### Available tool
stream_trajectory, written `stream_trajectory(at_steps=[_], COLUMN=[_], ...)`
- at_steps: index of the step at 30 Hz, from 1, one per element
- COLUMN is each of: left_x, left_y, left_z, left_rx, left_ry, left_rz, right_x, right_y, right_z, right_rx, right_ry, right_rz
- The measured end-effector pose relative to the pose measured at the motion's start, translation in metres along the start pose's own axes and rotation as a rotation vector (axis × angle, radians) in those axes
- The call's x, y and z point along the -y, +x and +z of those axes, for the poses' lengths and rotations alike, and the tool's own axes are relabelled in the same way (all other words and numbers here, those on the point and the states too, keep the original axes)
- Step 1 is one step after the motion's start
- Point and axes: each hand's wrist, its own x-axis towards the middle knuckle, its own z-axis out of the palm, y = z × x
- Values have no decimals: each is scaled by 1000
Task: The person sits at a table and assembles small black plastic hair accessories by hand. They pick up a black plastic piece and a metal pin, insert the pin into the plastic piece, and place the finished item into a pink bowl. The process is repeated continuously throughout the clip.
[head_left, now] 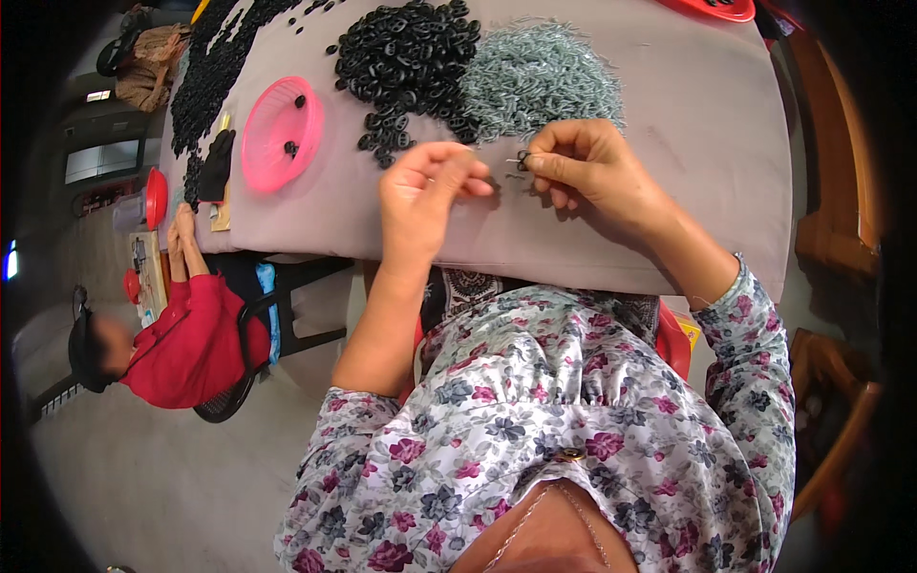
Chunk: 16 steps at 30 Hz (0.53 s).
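Note:
My right hand (600,174) pinches a small black round part (524,159) between thumb and forefinger, and a thin metal pin sticks out from it to the left. Facing it, my left hand (432,187) has its thumb and fingers drawn together, slightly blurred; whatever they hold is too small to make out. Both hands hover over the cloth-covered table (702,196), a short gap between them. Just beyond the hands lie a pile of black round parts (406,53) with holes and a pile of silvery metal pins (543,76).
A pink plastic basket (263,143) with a few black parts stands to the left. More black parts (215,76) spread along the far left edge, near a black glove-like item (218,164). Another person in red (196,344) sits at the table's left end. A red tray (721,8) lies far right.

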Motion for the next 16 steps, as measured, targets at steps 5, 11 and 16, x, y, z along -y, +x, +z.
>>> stream_trajectory(at_steps=[5, 11, 16], left_x=[8, 21, 17], left_y=[-6, -8, 7], left_z=[-30, -34, -54], left_rx=[-139, -183, -252], left_ry=[252, 548, 659], left_rz=[103, 184, 190], right_x=[0, 3, 4], right_y=[-1, 2, 1], right_z=[-4, -3, -3], right_rx=[-7, -15, 1], right_ry=[23, -3, 46], right_rz=[-26, -16, 17])
